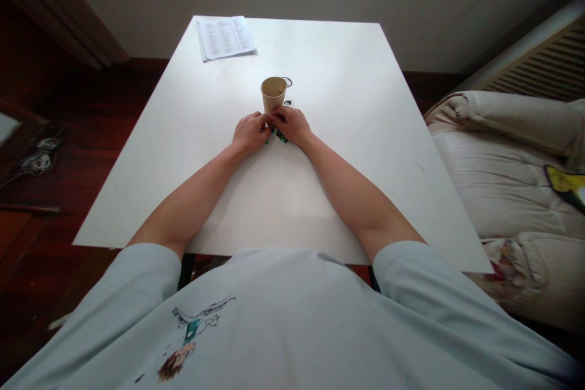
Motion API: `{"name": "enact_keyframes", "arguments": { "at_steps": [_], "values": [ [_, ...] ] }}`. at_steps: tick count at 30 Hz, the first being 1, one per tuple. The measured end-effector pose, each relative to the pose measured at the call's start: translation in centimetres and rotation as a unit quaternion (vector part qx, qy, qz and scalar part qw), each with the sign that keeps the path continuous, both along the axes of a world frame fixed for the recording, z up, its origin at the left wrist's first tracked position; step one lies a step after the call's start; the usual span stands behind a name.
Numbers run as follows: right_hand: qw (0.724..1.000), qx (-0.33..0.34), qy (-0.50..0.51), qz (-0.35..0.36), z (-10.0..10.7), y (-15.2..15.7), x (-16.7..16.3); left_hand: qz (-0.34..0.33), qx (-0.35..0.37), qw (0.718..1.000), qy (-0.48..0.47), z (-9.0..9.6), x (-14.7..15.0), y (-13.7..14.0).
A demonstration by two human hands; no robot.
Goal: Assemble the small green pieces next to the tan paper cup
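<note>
One left hand (pixel 251 132) and one right hand (pixel 294 125) nearly meet on my feed, fingers curled inward at small green-and-dark item (pixel 280 135) on white desk (pixel 338 91). Item lies between them, just in front of upright tan cup (pixel 273 88); I judge central spot suits reach from both sides. Cup probably set close for easy access; printed sheets (pixel 226 38) at far corner, likely out of way. Fingers cover much of item: can't tell its shape, or whether either grip is closed. Loop (pixel 290 81) beside cup rim too blurred to name.
</note>
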State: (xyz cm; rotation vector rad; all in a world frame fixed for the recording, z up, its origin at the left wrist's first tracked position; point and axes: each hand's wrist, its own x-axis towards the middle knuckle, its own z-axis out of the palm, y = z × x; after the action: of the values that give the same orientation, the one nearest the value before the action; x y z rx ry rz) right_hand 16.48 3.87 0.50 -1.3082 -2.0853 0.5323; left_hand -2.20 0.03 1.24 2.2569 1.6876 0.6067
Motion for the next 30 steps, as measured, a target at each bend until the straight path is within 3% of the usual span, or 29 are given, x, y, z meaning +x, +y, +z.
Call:
{"name": "enact_keyframes", "arguments": {
  "at_steps": [9, 18, 30],
  "values": [
    [1.0, 0.004, 0.0, 0.004, 0.9, -0.7, -0.1, 0.002, -0.008, 1.0, -0.006, 0.1, 0.1, -0.1],
    [1.0, 0.001, -0.007, -0.004, -0.6, 0.3, 0.0, 0.006, -0.015, 1.0, 0.0, 0.6, 0.3, -0.3],
    [1.0, 0.001, -0.009, -0.006, 0.0, -0.1, -0.1, 0.003, -0.001, 1.0, -0.001, 0.2, 0.2, -0.1]
  ]
}}
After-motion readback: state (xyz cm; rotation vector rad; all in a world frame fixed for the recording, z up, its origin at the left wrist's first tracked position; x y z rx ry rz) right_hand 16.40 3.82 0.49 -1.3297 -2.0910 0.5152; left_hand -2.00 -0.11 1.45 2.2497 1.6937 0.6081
